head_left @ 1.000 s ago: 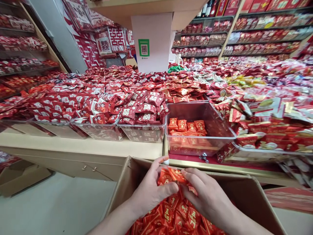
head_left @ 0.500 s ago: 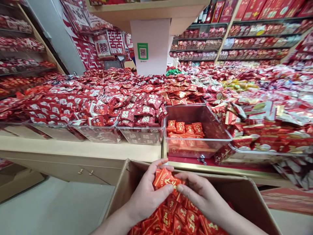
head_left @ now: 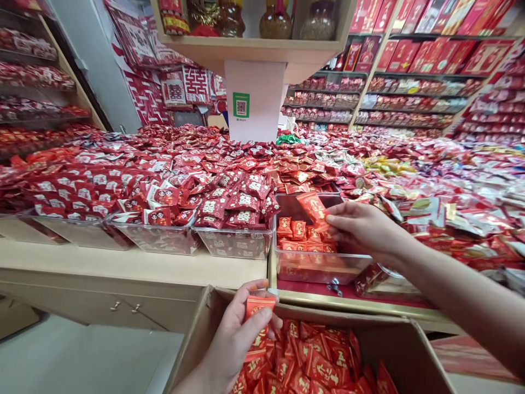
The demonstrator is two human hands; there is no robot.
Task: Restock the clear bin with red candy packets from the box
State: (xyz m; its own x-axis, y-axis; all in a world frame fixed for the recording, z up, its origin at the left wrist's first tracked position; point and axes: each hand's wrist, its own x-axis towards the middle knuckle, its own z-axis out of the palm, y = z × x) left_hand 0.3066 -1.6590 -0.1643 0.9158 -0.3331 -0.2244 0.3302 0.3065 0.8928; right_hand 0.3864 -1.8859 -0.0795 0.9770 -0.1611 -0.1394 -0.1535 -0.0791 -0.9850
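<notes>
A red wrapped candy packet (head_left: pixel 312 208) with gold lettering is pinched in my right hand (head_left: pixel 361 224), held over the clear plastic bin (head_left: pixel 318 268). Inside that bin, matching packets stand in rows at its left and front. Closer to me, my left hand (head_left: pixel 241 331) grips another red candy packet (head_left: pixel 257 323), thumb on its face, above the open cardboard box (head_left: pixel 404 334). Loose packets (head_left: pixel 324 364) of the same kind lie heaped in the box.
Clear bins of dark red packets (head_left: pixel 233 243) line the counter to the left. More heaped packets (head_left: pixel 459 213) spread to the right. A white post with a green QR sign (head_left: pixel 241 106) holds up an overhead shelf (head_left: pixel 254 49). A small metal clip (head_left: pixel 335 287) lies at the counter edge.
My hands have parted. The right one has moved up and forward from the box to the bin with a packet, while the left stays over the box with another. The view has tilted up slightly.
</notes>
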